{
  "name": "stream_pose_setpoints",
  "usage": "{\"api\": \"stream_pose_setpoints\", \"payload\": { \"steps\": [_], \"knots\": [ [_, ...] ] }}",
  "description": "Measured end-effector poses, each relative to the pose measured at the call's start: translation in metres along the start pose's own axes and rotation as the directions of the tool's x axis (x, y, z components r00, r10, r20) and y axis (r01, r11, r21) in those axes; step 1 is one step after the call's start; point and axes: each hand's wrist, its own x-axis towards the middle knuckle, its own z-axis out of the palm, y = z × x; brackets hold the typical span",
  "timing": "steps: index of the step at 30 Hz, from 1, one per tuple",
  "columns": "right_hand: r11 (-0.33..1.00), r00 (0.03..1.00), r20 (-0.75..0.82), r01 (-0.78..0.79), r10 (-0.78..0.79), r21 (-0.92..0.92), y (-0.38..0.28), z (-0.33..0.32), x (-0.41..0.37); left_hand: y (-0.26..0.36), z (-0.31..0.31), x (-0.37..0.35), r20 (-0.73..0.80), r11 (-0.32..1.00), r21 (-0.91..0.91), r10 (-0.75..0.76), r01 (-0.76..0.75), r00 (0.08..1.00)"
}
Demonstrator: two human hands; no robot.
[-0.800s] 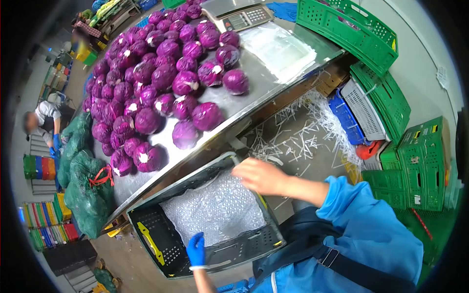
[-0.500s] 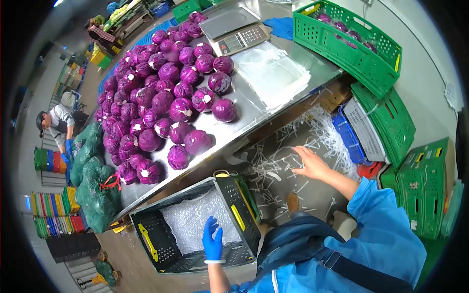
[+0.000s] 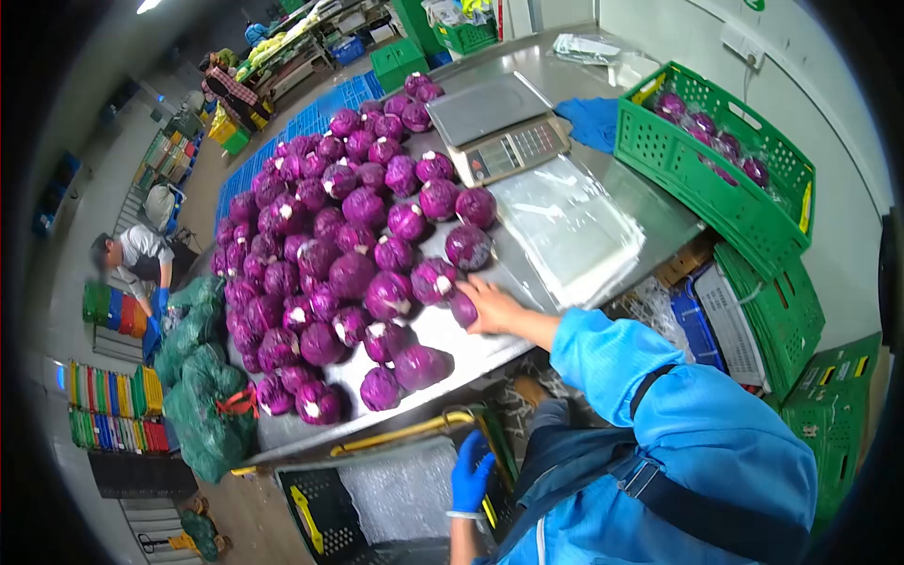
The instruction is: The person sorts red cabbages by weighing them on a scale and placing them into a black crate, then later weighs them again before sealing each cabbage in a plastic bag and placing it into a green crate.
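My bare right hand (image 3: 494,309) reaches over the front edge of the metal table, its fingers wrapped against the right side of a red cabbage (image 3: 462,310). Part of that cabbage is hidden by the fingers. Beside it lies another red cabbage (image 3: 434,281) with a pale cut stem, and several more spread in a heap to the left. My left hand (image 3: 473,476), in a blue glove, hangs over the right side of a black crate (image 3: 353,537) lined with bubble wrap (image 3: 400,492). Its fingers are apart and hold nothing.
A weighing scale (image 3: 508,146) and a stack of clear plastic bags (image 3: 570,235) lie on the table (image 3: 541,71). A green crate (image 3: 706,169) with wrapped cabbages stands at its right end. Green net sacks (image 3: 202,405) lean at the left. Another person (image 3: 141,264) bends beyond them.
My right hand has moved from above the floor to the table and closed on a cabbage. The left hand has shifted right over the crate. The view has turned and moved.
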Motion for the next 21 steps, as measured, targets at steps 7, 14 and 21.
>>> {"api": "stream_pose_setpoints", "payload": {
  "steps": [7, 14, 21],
  "knots": [
    [0.648, 0.957, 0.274, -0.269, 0.097, 0.712, 0.048, -0.046, 0.020, 0.073, 0.010, 0.106, 0.019, 0.999, -0.030, -0.017, 0.017, 1.000],
    [0.762, 0.886, -0.305, -0.079, 0.349, 0.643, 0.147, -0.241, 0.229, 0.102, 0.022, 0.178, -0.099, 0.995, 0.064, -0.066, 0.073, 0.993],
    [0.948, 0.933, -0.209, -0.253, 0.292, 0.196, 0.239, -0.274, 0.360, 0.171, 0.091, 0.263, -0.105, 0.997, 0.043, -0.062, 0.067, 0.993]
  ]
}}
